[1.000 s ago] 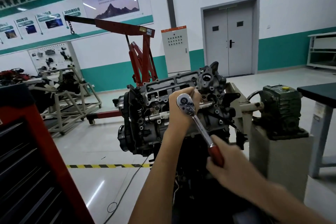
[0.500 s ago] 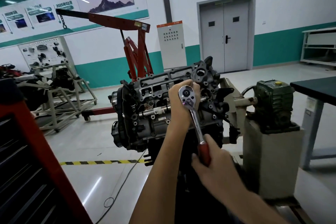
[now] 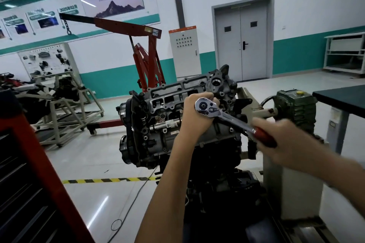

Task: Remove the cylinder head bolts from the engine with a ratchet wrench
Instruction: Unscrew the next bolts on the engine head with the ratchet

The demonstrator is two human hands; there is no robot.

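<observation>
Swinging out rightward now, the ratchet wrench: right hand is wrapping its red grip, left hand is curling fingers behind its head at the engine.

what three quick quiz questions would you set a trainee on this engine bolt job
1. True or false: the right hand grips the red handle of the chrome ratchet wrench.
2. Where is the left hand? A) curled round the wrench head at the grey metal engine; B) on the green gearbox; C) on the red hoist.
3. Fill in: from its head, the wrench handle runs toward the picture's lower ____.
Key: 1 true; 2 A; 3 right.
</observation>
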